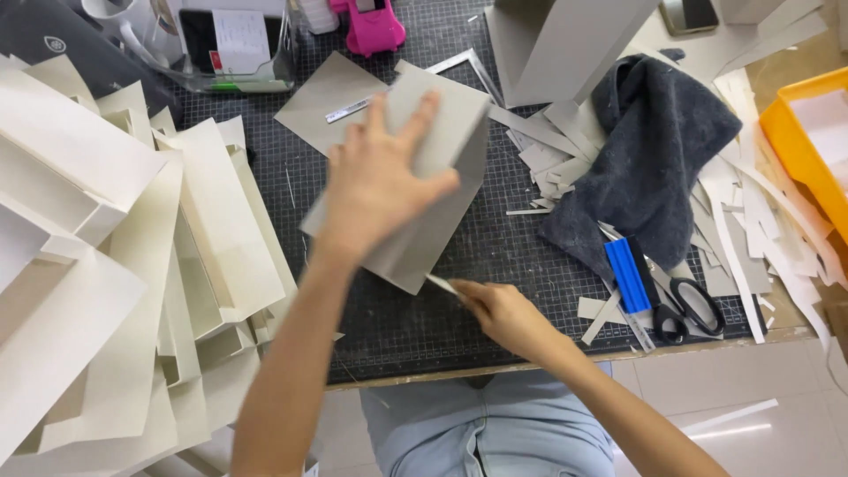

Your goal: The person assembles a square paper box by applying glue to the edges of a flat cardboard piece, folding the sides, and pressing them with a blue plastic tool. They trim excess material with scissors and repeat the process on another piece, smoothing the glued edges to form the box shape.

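Black and marked with a grid, the big cutting mat (495,291) covers the table. On its left side sits a tall heap of cream card sheets (124,265), folded and stacked on each other. On the right lies a dark grey cloth (658,150), crumpled over a mess of white paper strips (751,230).

In the middle of the mat stands a grey box (437,190) made of folded board, tilted up on one edge. The left hand (380,181) lies flat on top of the box with its fingers spread wide, pressing it down. The right hand (503,314) is at the box's lower corner with its fingers pinched together on a thin white strip (442,284) that touches the box's edge.

A flat grey sheet (322,102) lies behind the box, with a ruler (349,110) across it.

At the far right is an orange tray (782,128); something pale lies inside it, but I cannot tell what. At the top is a clear holder (234,53) with a dark slab and a white paper in it. Beside that is a pink tape tool (375,25).

Near the right hand lie a blue scraper (627,274) and black scissors (693,307), side by side.
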